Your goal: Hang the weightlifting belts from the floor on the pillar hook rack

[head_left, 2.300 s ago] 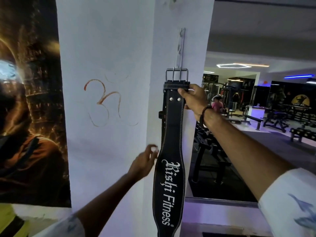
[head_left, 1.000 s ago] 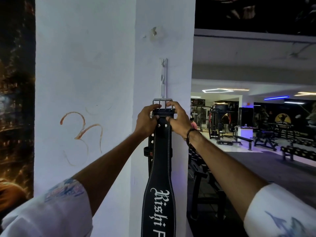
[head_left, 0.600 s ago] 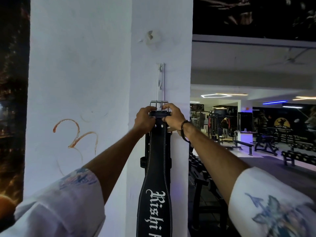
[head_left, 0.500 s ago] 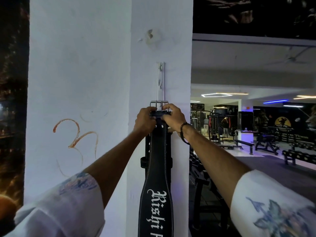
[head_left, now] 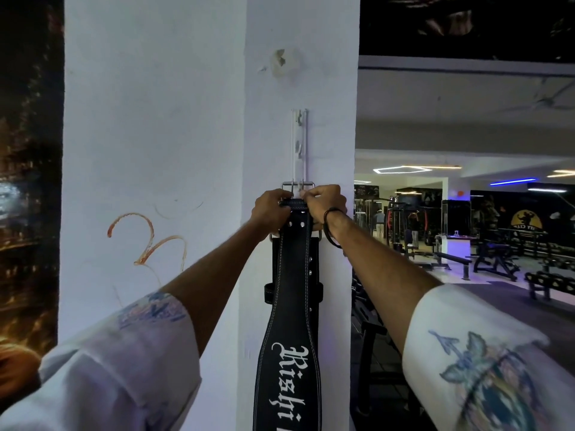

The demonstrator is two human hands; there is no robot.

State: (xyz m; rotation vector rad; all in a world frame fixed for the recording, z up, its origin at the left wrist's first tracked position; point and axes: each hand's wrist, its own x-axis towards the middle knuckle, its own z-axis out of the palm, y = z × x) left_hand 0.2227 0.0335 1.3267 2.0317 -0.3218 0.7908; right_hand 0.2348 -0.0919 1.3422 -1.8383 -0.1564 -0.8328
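A black weightlifting belt (head_left: 291, 321) with white lettering hangs straight down the front of the white pillar (head_left: 155, 135). Its metal buckle (head_left: 298, 185) sits against the lower end of the narrow white hook rack (head_left: 299, 144) screwed to the pillar. My left hand (head_left: 270, 209) and my right hand (head_left: 325, 203) both grip the belt's top end just under the buckle, one on each side. A second dark belt (head_left: 314, 262) shows behind the first; how it hangs is hidden.
An orange symbol (head_left: 146, 241) is drawn on the pillar's left face. A dark poster (head_left: 28, 181) covers the wall at far left. To the right the gym floor opens out with benches and machines (head_left: 494, 253), and distant people (head_left: 379, 219).
My left hand came up from lower down and took the belt's top beside my right hand. Since then both hands hold the buckle end at the rack with only slight shifts.
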